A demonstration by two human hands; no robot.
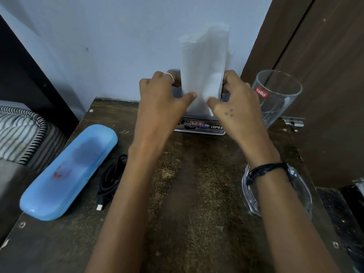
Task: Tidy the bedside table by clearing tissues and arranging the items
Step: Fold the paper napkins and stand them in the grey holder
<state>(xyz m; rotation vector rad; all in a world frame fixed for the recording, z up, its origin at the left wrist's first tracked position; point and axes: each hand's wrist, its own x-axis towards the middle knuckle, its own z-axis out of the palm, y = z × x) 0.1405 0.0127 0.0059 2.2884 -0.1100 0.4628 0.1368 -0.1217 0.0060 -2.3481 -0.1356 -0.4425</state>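
Observation:
A white tissue [203,64] stands upright at the back of the wooden bedside table [197,194], folded into a tall strip. My left hand [161,95] pinches its lower left edge and my right hand [234,101] pinches its lower right edge. Behind and below the tissue sits a grey-blue container [199,126] with stickers on its front, mostly hidden by my hands. A light blue oblong case [69,170] lies at the table's left, beside a coiled black cable [110,178].
A clear drinking glass [275,95] stands at the back right, close to my right hand. A clear glass dish [303,192] lies under my right forearm. A striped pillow [17,133] is at the left, a brown wooden door [325,46] at the right.

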